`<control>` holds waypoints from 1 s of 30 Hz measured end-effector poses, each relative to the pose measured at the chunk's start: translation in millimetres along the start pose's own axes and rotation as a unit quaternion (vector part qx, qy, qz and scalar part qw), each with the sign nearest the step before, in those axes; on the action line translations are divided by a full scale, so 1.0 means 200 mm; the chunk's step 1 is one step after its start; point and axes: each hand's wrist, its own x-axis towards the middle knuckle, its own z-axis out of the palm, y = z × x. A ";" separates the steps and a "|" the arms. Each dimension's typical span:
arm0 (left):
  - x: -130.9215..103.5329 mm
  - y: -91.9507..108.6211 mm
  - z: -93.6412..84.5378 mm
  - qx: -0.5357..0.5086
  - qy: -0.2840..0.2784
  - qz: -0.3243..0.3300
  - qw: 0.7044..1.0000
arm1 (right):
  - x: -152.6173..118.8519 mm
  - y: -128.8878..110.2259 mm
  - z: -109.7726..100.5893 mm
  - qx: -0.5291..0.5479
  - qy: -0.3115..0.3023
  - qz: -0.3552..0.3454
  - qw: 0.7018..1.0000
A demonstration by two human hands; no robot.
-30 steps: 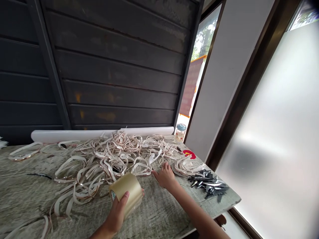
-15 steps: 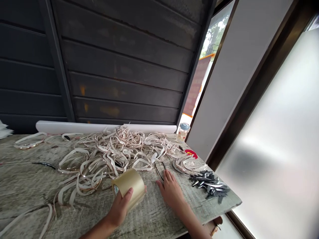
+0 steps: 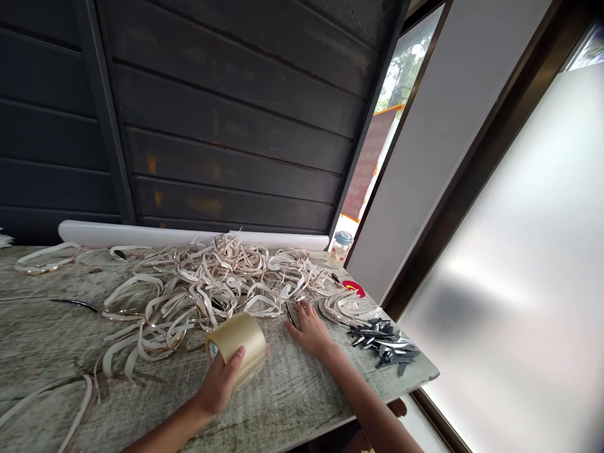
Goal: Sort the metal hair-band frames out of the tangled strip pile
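A wide roll of clear yellowish tape (image 3: 243, 346) is gripped in my left hand (image 3: 221, 382), tilted above the table (image 3: 292, 409). My right hand (image 3: 311, 330) lies at the near edge of the tangled strips, its fingers reaching over a thin dark strip (image 3: 291, 316). Whether those fingers pinch the strip cannot be made out. Many looped white and copper-coloured strips (image 3: 202, 296) are heaped across the table, left of and beyond my hands.
Right of my right hand lie a coiled pale bundle (image 3: 346, 308) and a pile of short black pieces (image 3: 387, 343). Behind them are a red round sticker (image 3: 353, 289) and a lidded jar (image 3: 340, 248). A white roll (image 3: 136, 236) runs along the back edge.
My right hand has moved forward along the dark strip toward the heap, and its fingers now cover more of the strip. My left hand still holds the tape roll.
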 end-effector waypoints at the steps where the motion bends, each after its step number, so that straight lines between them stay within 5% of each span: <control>1: 0.00 0.00 0.00 0.002 0.004 0.001 1.000 | 0.03 0.01 0.00 0.002 0.000 -0.003 1.000; 10: 0.01 0.01 -0.02 0.022 -0.029 0.012 0.999 | 0.03 -0.01 -0.02 0.008 0.018 0.000 1.000; 18: 0.02 0.03 -0.05 0.030 -0.077 -0.008 0.997 | -0.16 -0.09 -0.01 0.001 -0.015 -0.013 1.000; 30: -0.01 0.09 -0.01 0.034 -0.073 0.016 0.997 | -0.53 -0.27 -0.06 0.021 -0.025 -0.038 0.999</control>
